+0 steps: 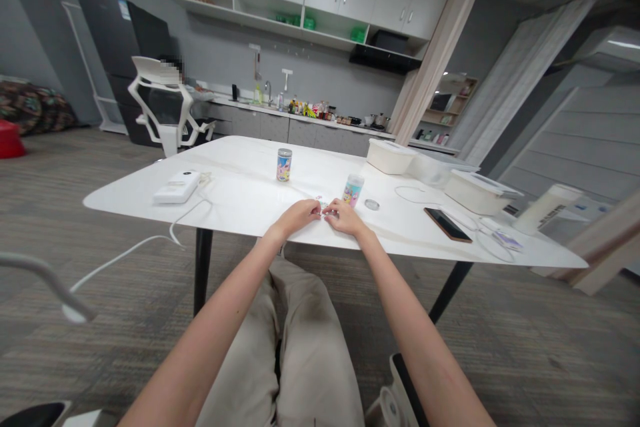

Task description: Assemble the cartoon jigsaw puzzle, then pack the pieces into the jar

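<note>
My left hand and my right hand meet near the front edge of the white table. The fingers of both are pinched together, and what lies between them is too small to make out. Some tiny colourful pieces show on the tabletop just beyond the fingertips. Right behind my right hand stands a clear jar with a colourful cartoon print, its top apparently uncovered. A round silver lid lies flat to the right of it. Farther back, a second printed jar stands upright with a silver lid on.
On the left are a white power bank-like box and a cable. A phone, white storage boxes, looping cables and a tilted-looking white bottle occupy the right. A white office chair stands beyond the table.
</note>
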`<state>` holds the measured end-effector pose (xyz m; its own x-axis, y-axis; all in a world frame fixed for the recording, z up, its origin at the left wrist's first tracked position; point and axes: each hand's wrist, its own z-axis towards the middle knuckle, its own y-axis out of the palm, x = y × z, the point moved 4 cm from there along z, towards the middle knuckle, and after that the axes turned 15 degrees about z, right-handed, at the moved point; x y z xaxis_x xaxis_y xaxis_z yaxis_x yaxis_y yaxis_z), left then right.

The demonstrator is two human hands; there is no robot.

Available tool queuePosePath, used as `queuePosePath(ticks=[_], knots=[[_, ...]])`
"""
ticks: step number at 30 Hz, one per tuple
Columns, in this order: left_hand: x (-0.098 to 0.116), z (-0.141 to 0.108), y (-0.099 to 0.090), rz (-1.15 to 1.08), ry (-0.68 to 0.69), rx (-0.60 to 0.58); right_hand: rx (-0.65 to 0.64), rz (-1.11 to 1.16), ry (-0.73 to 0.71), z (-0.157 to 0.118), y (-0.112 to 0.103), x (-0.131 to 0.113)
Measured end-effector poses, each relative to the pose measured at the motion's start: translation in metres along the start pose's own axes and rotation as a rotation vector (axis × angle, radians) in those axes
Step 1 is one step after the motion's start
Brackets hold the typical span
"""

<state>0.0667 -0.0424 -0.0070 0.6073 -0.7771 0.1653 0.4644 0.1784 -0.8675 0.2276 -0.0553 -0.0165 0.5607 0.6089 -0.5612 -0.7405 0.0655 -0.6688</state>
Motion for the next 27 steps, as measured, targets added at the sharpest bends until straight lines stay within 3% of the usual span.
queuePosePath(ticks=[8, 15, 27], knots=[[-0.001, 0.000, 0.002, -0.004, 0.002, -0.010, 0.039, 0.086, 0.008, 0.001, -0.002, 0.001], [0.000, -0.001, 0.001, -0.052, -0.028, -0.020, 0.074, 0.237, 0.122, 0.004, -0.005, 0.011], [0.000, 0.003, 0.003, 0.027, 0.014, -0.024, -0.003, 0.377, 0.171, 0.004, -0.001, 0.011]])
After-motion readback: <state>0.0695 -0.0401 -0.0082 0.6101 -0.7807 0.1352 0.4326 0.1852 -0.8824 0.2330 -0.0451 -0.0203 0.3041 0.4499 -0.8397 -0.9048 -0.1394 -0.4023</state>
